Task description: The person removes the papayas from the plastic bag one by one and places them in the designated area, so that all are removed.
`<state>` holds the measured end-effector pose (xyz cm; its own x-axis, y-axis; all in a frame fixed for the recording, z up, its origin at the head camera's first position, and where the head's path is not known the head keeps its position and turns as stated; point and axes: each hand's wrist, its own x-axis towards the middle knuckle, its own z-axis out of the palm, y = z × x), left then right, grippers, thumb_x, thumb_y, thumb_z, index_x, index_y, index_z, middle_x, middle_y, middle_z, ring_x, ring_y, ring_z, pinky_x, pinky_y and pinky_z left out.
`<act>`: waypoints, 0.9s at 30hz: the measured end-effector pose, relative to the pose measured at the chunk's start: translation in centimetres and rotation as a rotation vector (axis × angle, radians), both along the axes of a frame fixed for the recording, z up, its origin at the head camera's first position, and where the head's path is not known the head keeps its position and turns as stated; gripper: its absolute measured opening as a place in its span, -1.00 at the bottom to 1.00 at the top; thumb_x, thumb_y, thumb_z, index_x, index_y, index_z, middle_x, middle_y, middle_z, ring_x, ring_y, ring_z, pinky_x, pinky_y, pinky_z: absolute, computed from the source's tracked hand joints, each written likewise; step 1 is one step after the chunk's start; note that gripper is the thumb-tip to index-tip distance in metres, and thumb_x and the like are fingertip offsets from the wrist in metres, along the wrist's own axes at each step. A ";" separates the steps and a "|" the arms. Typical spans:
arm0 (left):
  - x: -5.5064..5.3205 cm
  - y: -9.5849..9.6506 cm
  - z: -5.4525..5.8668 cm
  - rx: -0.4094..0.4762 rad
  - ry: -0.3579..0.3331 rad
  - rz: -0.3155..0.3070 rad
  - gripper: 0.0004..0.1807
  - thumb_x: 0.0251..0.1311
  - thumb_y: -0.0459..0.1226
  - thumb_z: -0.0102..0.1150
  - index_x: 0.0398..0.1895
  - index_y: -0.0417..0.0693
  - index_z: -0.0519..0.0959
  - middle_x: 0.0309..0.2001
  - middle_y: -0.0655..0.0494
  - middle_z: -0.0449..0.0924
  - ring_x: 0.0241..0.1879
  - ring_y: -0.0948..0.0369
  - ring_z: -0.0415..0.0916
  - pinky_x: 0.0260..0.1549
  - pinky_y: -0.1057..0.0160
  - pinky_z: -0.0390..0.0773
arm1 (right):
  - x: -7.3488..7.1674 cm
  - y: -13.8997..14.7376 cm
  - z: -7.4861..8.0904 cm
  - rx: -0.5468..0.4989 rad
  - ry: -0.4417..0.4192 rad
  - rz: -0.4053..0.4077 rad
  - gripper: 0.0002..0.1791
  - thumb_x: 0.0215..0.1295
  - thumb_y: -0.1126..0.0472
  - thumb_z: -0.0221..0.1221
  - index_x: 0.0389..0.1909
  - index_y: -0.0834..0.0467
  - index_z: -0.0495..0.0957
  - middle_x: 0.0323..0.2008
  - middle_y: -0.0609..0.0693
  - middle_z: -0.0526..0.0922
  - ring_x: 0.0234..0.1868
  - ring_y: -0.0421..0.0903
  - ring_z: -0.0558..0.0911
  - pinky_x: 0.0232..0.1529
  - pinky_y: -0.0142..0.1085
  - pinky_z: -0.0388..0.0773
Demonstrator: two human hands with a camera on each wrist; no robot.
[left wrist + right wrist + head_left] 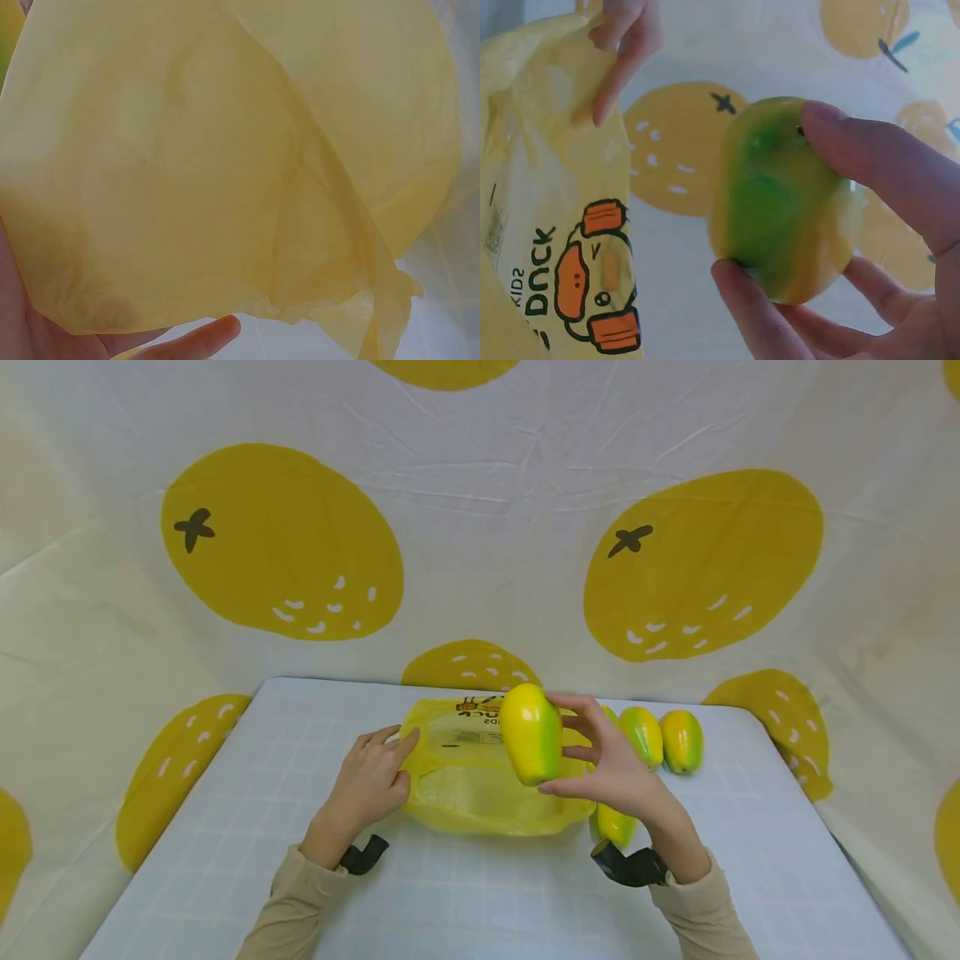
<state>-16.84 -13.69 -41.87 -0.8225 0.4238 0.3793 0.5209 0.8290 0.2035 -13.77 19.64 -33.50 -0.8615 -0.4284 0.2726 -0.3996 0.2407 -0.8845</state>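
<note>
In the head view, my right hand [611,760] holds a yellow and green mango [530,735] above a yellow plastic bag [495,802]. The thumb and fingertips grip the mango [780,202] from opposite sides, as the right wrist view shows. At the bag's left edge, my left hand [371,781] touches the plastic with an extended index finger, its thumb spread apart. Thin yellow plastic [187,187] fills most of the left wrist view and hides part of that hand. A duck print [600,277] shows on the bag.
Several more mangoes lie on the table right of the bag, among them one mango [682,742] at the far end and another mango [617,827] under my right wrist. A fruit-printed cloth [495,543] hangs behind the pale checked table [480,902].
</note>
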 end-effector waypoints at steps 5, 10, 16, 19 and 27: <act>0.1 -0.1 0.1 -0.003 0.002 0.002 -0.38 0.03 -0.44 -0.01 0.27 -0.26 0.51 -0.17 -0.15 0.73 0.26 -0.15 0.40 0.19 -0.20 0.37 | 0.1 2.0 -0.4 -0.095 0.069 0.005 0.04 -0.12 0.55 0.46 0.43 0.15 0.18 0.42 0.06 0.26 0.25 -0.03 0.44 0.06 -0.27 0.59; 0.0 -0.1 0.1 0.003 0.006 0.001 -0.38 0.03 -0.44 0.00 0.28 -0.26 0.51 -0.29 -0.11 0.73 0.26 -0.15 0.41 0.19 -0.20 0.37 | 0.2 4.4 -0.6 -0.177 0.105 0.030 0.05 -0.14 0.66 0.39 0.43 0.27 0.13 0.44 0.09 0.23 0.25 -0.05 0.44 0.07 -0.31 0.58; -0.1 -0.1 -0.1 0.003 0.016 -0.007 -0.39 0.02 -0.45 -0.01 0.26 -0.28 0.52 -0.47 -0.03 0.68 0.24 -0.16 0.42 0.17 -0.21 0.38 | 0.4 7.7 -1.6 -0.285 0.107 0.048 0.04 -0.14 0.77 0.28 0.43 0.36 0.07 0.44 0.15 0.21 0.29 -0.04 0.42 0.14 -0.28 0.55; -0.1 -0.1 -0.1 0.005 0.020 -0.008 -0.39 0.02 -0.45 -0.01 0.25 -0.28 0.52 -0.54 0.01 0.65 0.24 -0.16 0.42 0.17 -0.21 0.38 | 0.6 9.2 -2.3 -0.310 0.114 0.022 0.05 -0.18 0.80 0.25 0.42 0.40 0.05 0.44 0.18 0.21 0.32 -0.04 0.41 0.16 -0.29 0.52; -0.1 -0.1 -0.2 -0.005 0.018 -0.010 -0.39 0.02 -0.44 -0.01 0.26 -0.28 0.52 -0.47 -0.02 0.68 0.24 -0.16 0.42 0.16 -0.21 0.39 | 0.9 12.9 -4.6 -0.325 0.093 -0.055 0.06 -0.17 0.84 0.17 0.45 0.38 0.02 0.43 0.15 0.19 0.34 -0.09 0.37 0.16 -0.34 0.50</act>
<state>-16.92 -13.83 -42.04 -0.8116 0.4335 0.3917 0.5324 0.8249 0.1901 -12.86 32.50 -38.06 -0.8456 -0.2602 0.4661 -0.4769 -0.0242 -0.8786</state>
